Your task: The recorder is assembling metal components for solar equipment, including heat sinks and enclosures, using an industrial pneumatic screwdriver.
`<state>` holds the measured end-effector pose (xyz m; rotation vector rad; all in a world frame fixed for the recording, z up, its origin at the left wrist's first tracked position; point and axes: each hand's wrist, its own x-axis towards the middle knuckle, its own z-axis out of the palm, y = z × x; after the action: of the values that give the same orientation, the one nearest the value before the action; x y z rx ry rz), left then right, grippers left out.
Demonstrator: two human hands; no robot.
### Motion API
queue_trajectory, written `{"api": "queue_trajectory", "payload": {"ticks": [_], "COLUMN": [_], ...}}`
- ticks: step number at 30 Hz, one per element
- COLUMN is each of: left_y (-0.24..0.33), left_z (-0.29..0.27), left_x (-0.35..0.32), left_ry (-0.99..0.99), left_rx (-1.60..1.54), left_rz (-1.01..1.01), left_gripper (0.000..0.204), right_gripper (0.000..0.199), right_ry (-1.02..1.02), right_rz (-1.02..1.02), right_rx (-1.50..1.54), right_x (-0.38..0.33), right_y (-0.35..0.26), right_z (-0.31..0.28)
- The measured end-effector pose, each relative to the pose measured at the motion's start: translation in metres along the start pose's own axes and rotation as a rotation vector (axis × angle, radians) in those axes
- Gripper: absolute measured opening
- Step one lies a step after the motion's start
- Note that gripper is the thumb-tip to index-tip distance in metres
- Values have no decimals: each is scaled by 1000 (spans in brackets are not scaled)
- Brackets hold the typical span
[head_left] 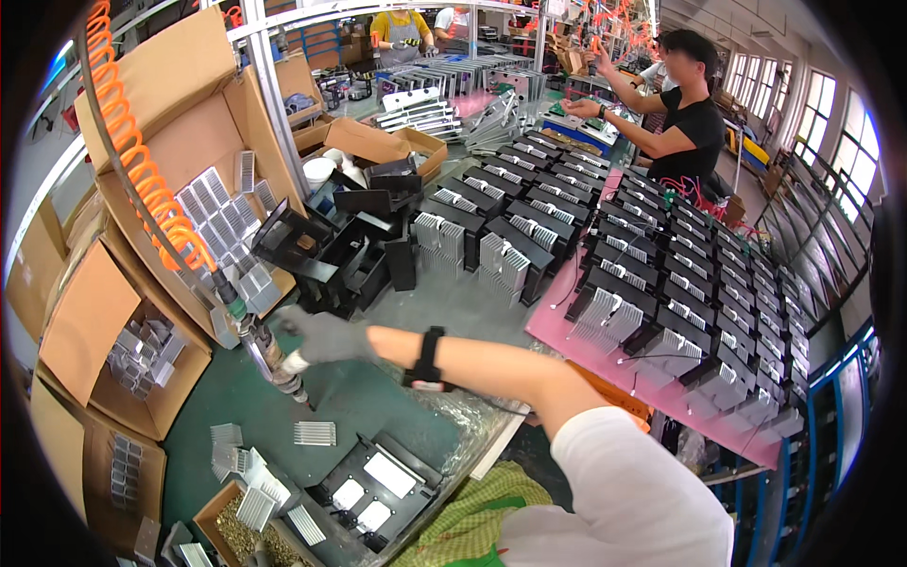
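My right hand (333,340), in a grey glove, reaches left across the bench beside a power screwdriver (269,354). Its fingers and thumb are apart at the tool, slightly blurred. The screwdriver hangs upright from an orange coiled hose (142,161), its bit pointing down at the green bench. At the lower edge, a small part of my gloved left hand (260,556) shows over a cardboard box of small brass-coloured screws (231,520); its fingers are mostly hidden. Near me lies a black housing plate (378,487) with white pads. Finned aluminium heat sinks (265,482) lie beside it, one heat sink (315,433) apart.
Open cardboard boxes (184,378) of heat sinks line the left. Black housings (354,260) are heaped behind the screwdriver. Rows of black units with silver fins (661,302) cover the right side, partly on a pink sheet (557,326). A co-worker (685,118) stands at far right.
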<state>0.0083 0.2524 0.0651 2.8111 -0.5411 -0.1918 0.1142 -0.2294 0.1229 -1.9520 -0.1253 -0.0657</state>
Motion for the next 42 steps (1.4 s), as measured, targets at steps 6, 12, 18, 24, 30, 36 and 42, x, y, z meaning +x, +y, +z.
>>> {"api": "queue_trajectory", "payload": {"ticks": [6, 12, 18, 24, 30, 36, 42], "left_y": [-15, -3, -26, -61, -32, 100, 202], "left_z": [28, -4, -23, -6, -19, -32, -16], "left_x": [12, 0, 4, 5, -3, -31, -34], "left_ry": [46, 309, 203, 232, 46, -55, -763], "left_rx": [-510, -1135, -2106, -2272, -2309, -2400, -2151], "left_rz": [-217, -490, -630, -599, -325, -335, -384], "left_gripper": [31, 38, 15, 14, 19, 25, 19], "right_gripper": [26, 28, 29, 25, 37, 44, 68], "right_ry": [-520, -165, -118, -306, -525, -508, -101], "right_rz": [-59, -112, -28, 32, 108, 180, -219], "right_rx": [620, 278, 267, 130, 285, 915, 1155], "right_x": [46, 39, -5, -62, -106, -170, -185], "right_y": [5, -7, -12, 10, 0, -56, -107], "right_z": [30, 15, -37, -71, -93, -63, 22]}}
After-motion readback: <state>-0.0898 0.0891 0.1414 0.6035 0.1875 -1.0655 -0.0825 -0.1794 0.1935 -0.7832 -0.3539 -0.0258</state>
